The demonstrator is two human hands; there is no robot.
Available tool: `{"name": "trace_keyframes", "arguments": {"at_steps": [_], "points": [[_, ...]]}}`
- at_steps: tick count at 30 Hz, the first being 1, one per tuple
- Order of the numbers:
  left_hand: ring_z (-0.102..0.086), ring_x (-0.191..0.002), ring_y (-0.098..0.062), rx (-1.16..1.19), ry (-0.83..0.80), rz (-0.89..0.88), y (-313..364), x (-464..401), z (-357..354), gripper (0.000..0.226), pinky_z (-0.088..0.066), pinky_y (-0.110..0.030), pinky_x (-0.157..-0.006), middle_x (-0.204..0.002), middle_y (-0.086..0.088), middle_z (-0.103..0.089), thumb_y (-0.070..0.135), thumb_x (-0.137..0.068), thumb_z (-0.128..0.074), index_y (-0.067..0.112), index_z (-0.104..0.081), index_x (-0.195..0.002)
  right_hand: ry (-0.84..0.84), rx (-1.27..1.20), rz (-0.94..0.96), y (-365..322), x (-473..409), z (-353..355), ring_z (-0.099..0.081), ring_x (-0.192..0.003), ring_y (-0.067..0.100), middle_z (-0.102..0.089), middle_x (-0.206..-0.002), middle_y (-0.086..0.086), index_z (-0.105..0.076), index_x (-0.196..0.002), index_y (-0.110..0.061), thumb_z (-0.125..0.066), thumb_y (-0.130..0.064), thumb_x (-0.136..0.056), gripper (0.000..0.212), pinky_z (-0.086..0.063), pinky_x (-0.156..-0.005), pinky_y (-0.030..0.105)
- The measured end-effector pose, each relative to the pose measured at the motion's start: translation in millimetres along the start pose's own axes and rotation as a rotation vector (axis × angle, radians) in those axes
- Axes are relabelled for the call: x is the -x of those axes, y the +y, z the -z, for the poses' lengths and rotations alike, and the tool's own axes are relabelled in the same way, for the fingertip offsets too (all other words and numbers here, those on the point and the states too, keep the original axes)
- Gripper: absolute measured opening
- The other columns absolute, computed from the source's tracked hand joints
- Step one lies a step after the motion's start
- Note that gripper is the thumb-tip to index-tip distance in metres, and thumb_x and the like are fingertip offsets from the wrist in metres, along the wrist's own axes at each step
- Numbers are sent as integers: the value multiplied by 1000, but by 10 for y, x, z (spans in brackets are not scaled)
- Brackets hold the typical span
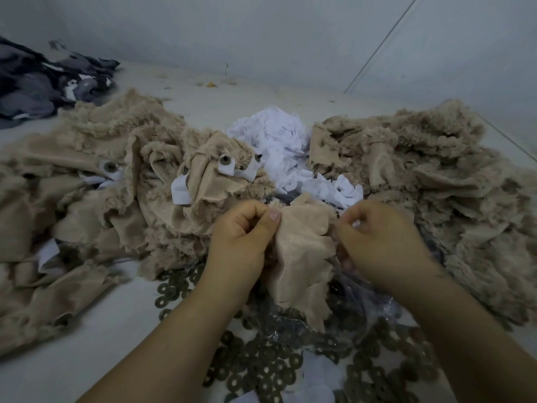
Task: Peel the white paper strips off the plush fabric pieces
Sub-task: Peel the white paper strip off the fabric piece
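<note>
- My left hand (242,232) has its fingers curled, with the thumb pressed on the upper left edge of a beige plush fabric piece (302,251), pinching it.
- My right hand (377,238) grips the same piece at its upper right edge, fingers curled tight; something small and pale shows between them, but I cannot tell whether it is a paper strip.
- The piece hangs between my hands, smooth backing facing me, its ragged lower edge over a clear plastic bag (363,312).
- A heap of peeled white paper strips (279,141) lies just beyond my hands, between two piles.
- The left plush pile (96,175) carries white strips and round eye backs; the right plush pile (436,175) lies beside my right hand.
- Dark ring washers (261,370) are scattered on the white table (96,338) under my forearms.
- Dark grey fabric (43,80) sits at the far left.
</note>
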State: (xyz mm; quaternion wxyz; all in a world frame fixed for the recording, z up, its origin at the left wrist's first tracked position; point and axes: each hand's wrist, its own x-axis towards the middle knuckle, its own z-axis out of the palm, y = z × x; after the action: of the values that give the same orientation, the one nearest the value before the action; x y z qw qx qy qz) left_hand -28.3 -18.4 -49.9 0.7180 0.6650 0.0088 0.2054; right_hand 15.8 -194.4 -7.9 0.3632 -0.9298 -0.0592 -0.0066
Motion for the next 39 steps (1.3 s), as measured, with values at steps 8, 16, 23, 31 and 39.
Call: {"name": "trace_keyframes", "arguments": {"at_steps": [8,16,23,31,39], "points": [[-38,-50,-10,122,13,28,-1,-1,-5,40,-37,-22,-47,-54,2,-42,11,-99,-52,18,-54,-59,-394,633,242,-2,46,-126,-53,-63,13,-56,-71,-1,-53,-68,-20,-68,-26,-83,22,-39,-48,24],[-38,-49,-9,150,3,36,1,-4,-6,46,-38,-22,-47,-52,4,-42,10,-98,-51,22,-55,-55,-285,675,380,81,72,-216,-43,-64,14,-53,-79,-2,-56,-81,-16,-57,-24,-89,11,-26,-46,22],[-36,-52,-13,154,16,62,-13,-15,-3,36,-36,-27,-51,-55,1,-40,13,-97,-54,14,-54,-61,-306,526,412,120,11,-413,-52,-86,19,-58,-117,1,-66,-116,-17,-63,-12,-83,34,-51,-80,35],[-36,-51,-13,168,28,47,-12,-7,15,26,-37,-27,-50,-55,-1,-40,24,-86,-57,7,-55,-66,-271,499,404,113,-7,-372,-62,-95,25,-61,-110,1,-68,-112,-27,-51,-32,-80,37,-55,-79,42],[-39,-50,-11,171,20,27,-6,-12,-1,27,-39,-25,-49,-53,2,-43,22,-87,-57,13,-55,-62,-223,243,270,162,5,-556,-59,-108,40,-62,-119,25,-62,-119,7,-59,10,-89,31,-44,-90,36]]}}
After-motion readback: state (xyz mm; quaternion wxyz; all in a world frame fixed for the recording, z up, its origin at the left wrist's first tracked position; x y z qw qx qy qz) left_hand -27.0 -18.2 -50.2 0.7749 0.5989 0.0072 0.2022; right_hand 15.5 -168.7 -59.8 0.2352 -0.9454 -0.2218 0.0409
